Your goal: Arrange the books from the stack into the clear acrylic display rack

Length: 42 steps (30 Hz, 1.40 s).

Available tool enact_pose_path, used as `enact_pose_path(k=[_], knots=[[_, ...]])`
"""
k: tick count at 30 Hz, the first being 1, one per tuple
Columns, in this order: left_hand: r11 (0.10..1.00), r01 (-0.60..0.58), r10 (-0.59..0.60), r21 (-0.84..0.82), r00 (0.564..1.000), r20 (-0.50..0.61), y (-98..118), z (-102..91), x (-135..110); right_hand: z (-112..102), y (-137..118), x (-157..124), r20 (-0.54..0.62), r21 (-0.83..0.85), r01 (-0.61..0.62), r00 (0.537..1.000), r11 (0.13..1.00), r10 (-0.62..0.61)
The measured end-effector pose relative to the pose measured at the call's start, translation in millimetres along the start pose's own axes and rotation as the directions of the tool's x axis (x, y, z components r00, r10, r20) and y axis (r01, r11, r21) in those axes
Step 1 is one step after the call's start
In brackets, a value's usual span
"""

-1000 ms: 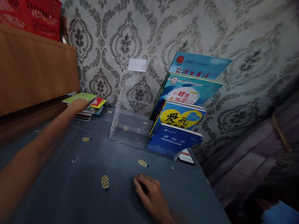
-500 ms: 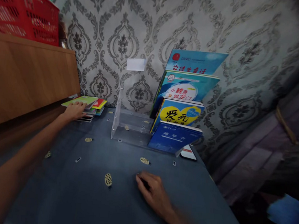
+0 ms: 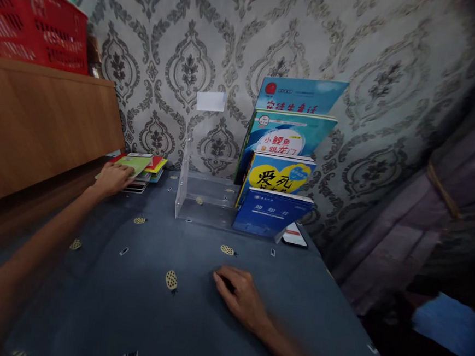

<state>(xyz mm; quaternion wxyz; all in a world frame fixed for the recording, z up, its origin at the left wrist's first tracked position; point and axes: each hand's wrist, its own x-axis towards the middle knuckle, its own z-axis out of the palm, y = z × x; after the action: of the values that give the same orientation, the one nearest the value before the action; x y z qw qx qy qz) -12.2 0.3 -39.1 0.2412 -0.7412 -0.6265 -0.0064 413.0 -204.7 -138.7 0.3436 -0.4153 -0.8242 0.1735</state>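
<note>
On the left, my left hand [image 3: 116, 178] grips the near edge of a thin green book [image 3: 135, 163] on top of a small pile of books; its fingers lie over the cover and the thumb is hidden. Red and yellow covers [image 3: 158, 164] show beneath. My right hand [image 3: 244, 299] rests on the dark blue tablecloth with its fingers curled in and nothing visible in them. Beyond it stands a clear acrylic book rack [image 3: 205, 215]. Its right side holds several upright books in steps, with a blue booklet [image 3: 273, 214] in front.
A phone [image 3: 294, 235] lies beside the rack's right end. At the left, a wooden cabinet [image 3: 48, 124] carries a red plastic basket [image 3: 39, 22]. Patterned wallpaper backs the table, and a tied curtain [image 3: 440, 216] hangs at the right.
My left hand has drawn back slightly to the left, and the green book has turned and slid toward it, uncovering more beneath. My right hand stays in place; the view has shifted a little.
</note>
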Motion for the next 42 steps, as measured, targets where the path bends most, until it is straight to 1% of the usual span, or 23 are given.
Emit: enact_pose_path(k=[2,6,8,11,15,21,25,27,28,29,30,31,32,33,34,35,36,37,38,39,40,42], knots=[[1.0,-0.024,0.024,0.0,1.0,-0.008,-2,2.4,-4,0,0,0,0.001,-0.001,0.002,1.0,1.0,-0.002],[0.994,0.093,-0.088,-0.065,0.993,0.083,-2,8.4,-10,0,-1,0,-0.009,0.0,0.014,1.0,1.0,-0.014],[0.991,0.108,-0.101,-0.075,0.99,0.093,3,7.4,-14,0,0,0,-0.008,0.002,0.017,1.0,1.0,-0.017],[0.996,0.082,-0.078,-0.043,0.993,0.087,18,0.3,-24,1,1,0,-0.004,0.002,0.016,1.0,1.0,-0.016],[0.998,0.058,-0.058,0.004,0.993,0.105,38,-8.9,-38,1,1,0,-0.007,-0.001,0.014,1.0,1.0,-0.014],[0.998,0.058,-0.059,0.011,0.992,0.113,61,-11.0,-59,0,-1,0,0.006,-0.005,0.012,1.0,1.0,-0.012],[0.999,0.036,-0.038,0.017,0.991,0.129,85,-17.8,-84,-1,-3,0,0.009,-0.01,0.005,1.0,1.0,-0.005],[0.999,0.033,-0.03,-0.016,0.983,0.179,98,-25.4,-99,-2,-3,0,0.009,-0.001,-0.001,1.0,1.0,0.002],[0.998,0.018,-0.004,-0.058,0.972,0.235,103,-29.9,-105,-2,-3,0,0.013,0.003,-0.004,1.0,1.0,0.004],[0.992,-0.014,0.051,-0.122,0.953,0.3,107,-34.4,-111,-2,-3,0,0.015,0.004,-0.005,1.0,1.0,0.005],[0.977,-0.056,0.129,-0.208,0.925,0.358,109,-38.4,-114,-2,-3,0,0.017,0.003,-0.004,1.0,1.0,0.004],[0.946,-0.094,0.217,-0.31,0.894,0.392,109,-41.5,-115,-2,-2,0,0.017,0.002,-0.003,1.0,1.0,0.003],[0.903,-0.123,0.298,-0.412,0.87,0.394,107,-43.0,-113,-2,-2,0,0.021,0.001,-0.001,1.0,1.0,0.001],[0.86,-0.138,0.348,-0.491,0.862,0.368,104,-42.7,-109,-2,-2,0,0.023,0.001,0.0,1.0,1.0,0.0],[0.837,-0.128,0.348,-0.532,0.874,0.338,100,-40.1,-103,-2,-2,0,0.024,0.001,0.002,1.0,1.0,-0.003],[0.836,-0.101,0.312,-0.539,0.896,0.315,95,-35.4,-95,-2,-2,0,0.023,0.001,0.005,1.0,1.0,-0.005],[0.864,-0.057,0.239,-0.501,0.921,0.307,90,-28.7,-85,-2,-2,-1,0.022,0.001,0.008,1.0,1.0,-0.008],[0.902,0.014,0.134,-0.432,0.941,0.312,84,-20.4,-76,-1,-2,-1,0.018,0.001,0.014,1.0,1.0,-0.014],[0.919,0.067,0.065,-0.388,0.946,0.318,79,-11.1,-66,-1,-2,-1,0.012,0.0,0.018,1.0,1.0,-0.018],[0.926,0.1,0.023,-0.363,0.947,0.319,75,-1.3,-57,-1,-2,-1,0.004,-0.003,0.021,1.0,1.0,-0.021],[0.93,0.122,-0.006,-0.346,0.947,0.32,71,8.4,-49,-1,-2,-1,0.001,-0.006,0.022,1.0,1.0,-0.022],[0.932,0.139,-0.026,-0.335,0.947,0.321,66,26.4,-39,0,-2,-1,0.0,-0.015,0.016,1.0,1.0,-0.016]])
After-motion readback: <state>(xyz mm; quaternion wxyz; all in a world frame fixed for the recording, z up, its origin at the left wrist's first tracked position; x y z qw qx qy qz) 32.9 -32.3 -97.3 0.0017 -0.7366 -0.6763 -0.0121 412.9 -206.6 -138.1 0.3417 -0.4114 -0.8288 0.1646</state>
